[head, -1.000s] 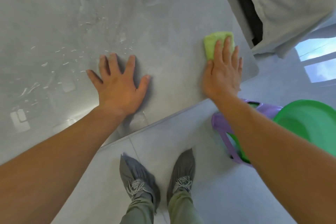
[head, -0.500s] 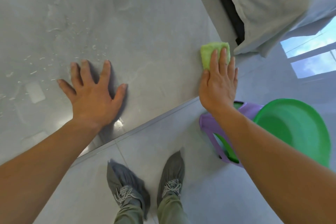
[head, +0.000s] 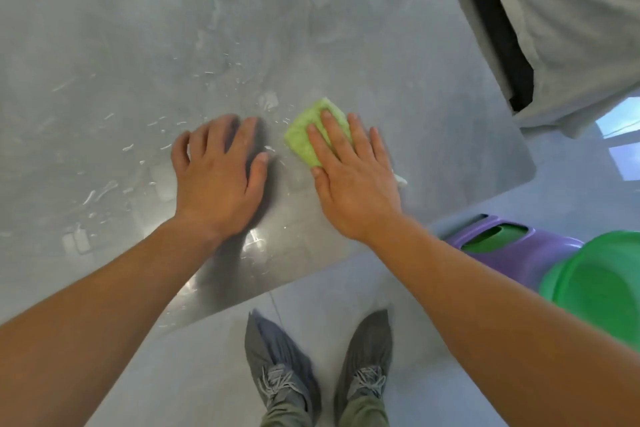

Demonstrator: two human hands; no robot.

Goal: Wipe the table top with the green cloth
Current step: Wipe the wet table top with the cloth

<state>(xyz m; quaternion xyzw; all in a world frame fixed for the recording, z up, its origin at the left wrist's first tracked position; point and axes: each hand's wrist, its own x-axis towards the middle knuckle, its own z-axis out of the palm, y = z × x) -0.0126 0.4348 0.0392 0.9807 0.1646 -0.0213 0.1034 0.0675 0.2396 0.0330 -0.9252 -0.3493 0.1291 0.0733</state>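
The folded green cloth (head: 309, 136) lies flat on the glossy grey table top (head: 138, 28), near its front edge. My right hand (head: 349, 177) presses down on the cloth with flat, spread fingers that cover its near right part. My left hand (head: 220, 177) rests palm down on the table just left of the cloth, fingers apart, holding nothing. Water droplets and wet streaks (head: 104, 191) sit on the surface left of and beyond my left hand.
The table's rounded right corner (head: 526, 166) is at the right. Beyond it hangs a grey fabric cover with a black strip (head: 554, 28). A purple stool (head: 512, 253) and a green basin (head: 599, 281) stand on the floor to the right. My shoes (head: 280, 367) are below the table edge.
My right hand has slid the cloth left from the table's right corner to the middle, next to my left hand. My left hand has stayed flat on the table.
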